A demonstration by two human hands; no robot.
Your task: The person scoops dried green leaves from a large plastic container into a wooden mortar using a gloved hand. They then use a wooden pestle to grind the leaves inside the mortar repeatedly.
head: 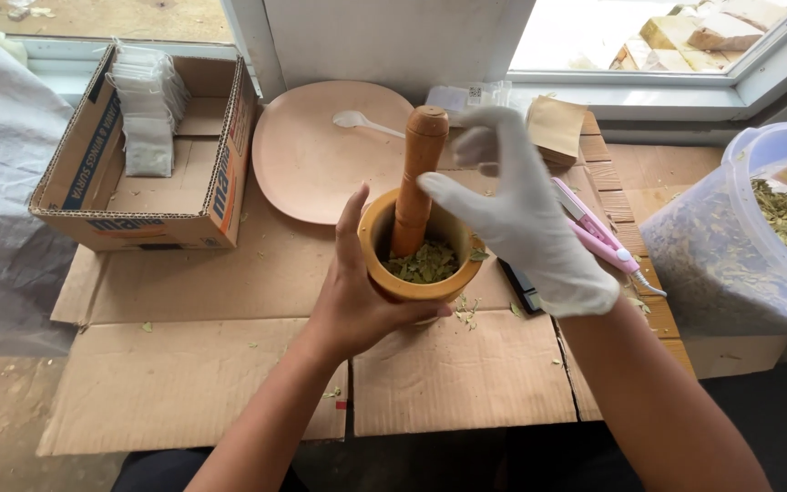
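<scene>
Gripping wooden mortar [416, 278] in bare left hand [357, 301], gloved right hand [526, 223] open beside pestle [416, 178]

A: What does the mortar [416, 273] look like?
B: It is a small round wooden cup, yellow-brown, standing upright on flattened cardboard, with crumbled green dried leaves [423, 262] in the bottom.
A: And the pestle [416, 178]?
B: It is an orange-brown wooden club, nearly upright and tilted slightly right. Its lower end is down in the leaves, and its rounded top sticks out well above the rim.
</scene>
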